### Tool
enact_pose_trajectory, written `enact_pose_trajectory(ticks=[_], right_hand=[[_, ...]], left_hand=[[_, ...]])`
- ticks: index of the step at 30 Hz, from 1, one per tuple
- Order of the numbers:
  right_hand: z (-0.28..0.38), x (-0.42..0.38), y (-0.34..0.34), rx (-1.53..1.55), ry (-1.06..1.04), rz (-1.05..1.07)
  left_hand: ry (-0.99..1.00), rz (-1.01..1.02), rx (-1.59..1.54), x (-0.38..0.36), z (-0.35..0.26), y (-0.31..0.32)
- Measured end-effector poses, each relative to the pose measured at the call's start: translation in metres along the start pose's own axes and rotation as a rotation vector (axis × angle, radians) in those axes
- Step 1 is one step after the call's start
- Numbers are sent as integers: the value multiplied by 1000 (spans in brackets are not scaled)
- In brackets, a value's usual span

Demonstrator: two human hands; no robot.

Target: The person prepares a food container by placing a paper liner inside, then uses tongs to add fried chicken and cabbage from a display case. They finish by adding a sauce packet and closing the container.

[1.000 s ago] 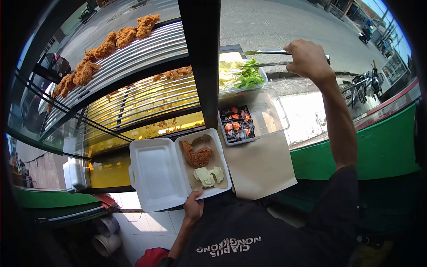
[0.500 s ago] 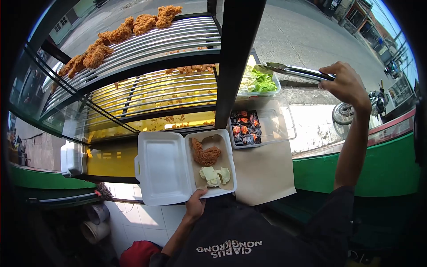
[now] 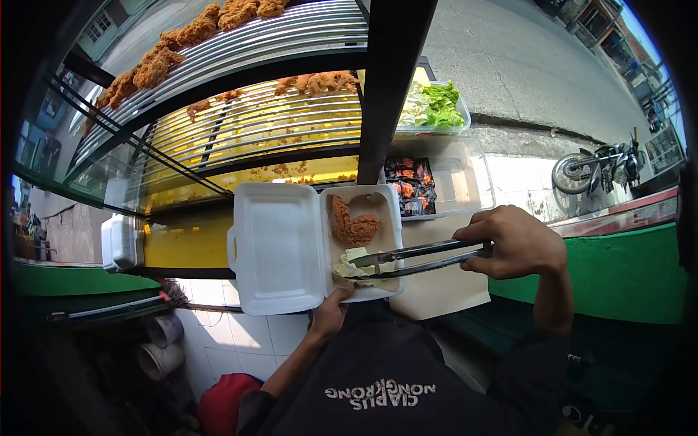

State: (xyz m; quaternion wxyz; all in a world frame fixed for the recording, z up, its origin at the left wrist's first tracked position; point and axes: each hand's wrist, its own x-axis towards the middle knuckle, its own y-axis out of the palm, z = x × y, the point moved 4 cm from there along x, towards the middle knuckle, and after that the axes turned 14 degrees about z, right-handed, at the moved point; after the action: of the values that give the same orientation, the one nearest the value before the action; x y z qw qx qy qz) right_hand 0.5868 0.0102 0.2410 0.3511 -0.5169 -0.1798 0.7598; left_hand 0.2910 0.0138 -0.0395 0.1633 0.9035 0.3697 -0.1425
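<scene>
While the right hand [image 3: 516, 243] holds the tongs [image 3: 434, 248], its fingers wrapped round the handles, the tips stand narrowly apart over the pale leaves [image 3: 343, 268] in the near right of the open foam box [image 3: 280, 247]; whether they pinch any, I cannot tell. Fried chicken [image 3: 355, 227] lies just beyond the leaves. The left hand [image 3: 329, 317] grips the box's near edge, its underside fingers hidden. A hard downward push could tilt the box, since that one-sided grip is the only hold visible; a loose pinch could drop leaves over the rim.

Right of the box lies a brown sheet [image 3: 443, 291], with dark sachets [image 3: 409, 189] in a clear tub [image 3: 480, 174] and lettuce [image 3: 440, 109] farther off. Metal racks [image 3: 291, 33] fill the far left, a tiled floor [image 3: 218, 360] the near left, and a motorcycle [image 3: 596, 171] stands far right by the street [image 3: 523, 80].
</scene>
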Motion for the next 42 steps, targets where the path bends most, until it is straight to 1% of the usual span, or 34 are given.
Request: enact_pose_trajectory(ticks=[2, 3, 4, 6, 7, 8, 10, 11, 13, 14, 16, 18, 19, 21, 23, 25, 26, 28, 32, 36, 38, 39, 40, 41, 42], right_hand=[[-5, -7, -5, 14, -86, -139], [-6, -11, -8, 13, -86, -139], [-7, -19, -16, 25, -46, -166], [-11, -34, -31, 98, 38, -230], [-15, -42, -38, 30, 78, -283], [-19, -50, -46, 25, 150, -332], [-33, -61, -59, -37, 258, -442], [-40, -65, -66, -56, 261, -518], [-54, -65, -82, -149, 315, -628], [-62, -62, -91, -151, 377, -624], [-73, -54, -108, -197, 527, -614], [-89, -38, -121, -260, 523, -659], [-93, -29, -128, -295, 525, -666], [-105, -11, -138, -303, 507, -652], [-106, 3, -149, -316, 487, -634], [-108, 22, -149, -86, 517, -318], [-114, 32, -149, -114, 540, -287], [-114, 33, -150, -84, 508, -302], [-111, 25, -152, -54, 458, -356], [-111, 13, -151, -33, 431, -384], [-112, 7, -149, -46, 416, -431], [-115, 1, -147, -49, 413, -428], [-116, -7, -146, -61, 374, -467], [-115, -13, -144, -74, 330, -497], [-111, -23, -140, 10, 339, -471]], left_hand=[[1, 5, 41, 1, 9, -3], [87, 1, 198, -1, 12, -6], [174, -4, 357, -4, 11, -7], [171, -12, 359, -7, 11, -9], [170, -15, 360, -5, 9, -9], [181, -2, 361, -6, 8, -8], [51, -3, 15, -7, 4, -10], [56, 15, 22, -7, -4, -8], [49, 11, -759, -8, -17, -2], [60, 55, -769, -9, -14, -6], [61, 65, -775, -10, -15, -7], [87, 82, -804, -10, -6, -14], [87, 90, -793, -9, -14, -11], [97, -51, -771, -12, -27, -4], [109, -36, -767, -12, -19, -8], [114, -42, -789, -12, -15, -9], [114, -41, -789, -13, -12, -11], [104, 9, -829, -13, -9, -12], [101, -62, -838, -14, -14, -9], [93, -25, -804, -9, -5, -11], [96, -11, -778, -8, -1, -13], [70, 19, -775, -7, 1, -14], [45, 43, -775, -8, 1, -12], [43, 26, -785, -8, 1, -11], [33, 52, -739, -6, -5, -8]])
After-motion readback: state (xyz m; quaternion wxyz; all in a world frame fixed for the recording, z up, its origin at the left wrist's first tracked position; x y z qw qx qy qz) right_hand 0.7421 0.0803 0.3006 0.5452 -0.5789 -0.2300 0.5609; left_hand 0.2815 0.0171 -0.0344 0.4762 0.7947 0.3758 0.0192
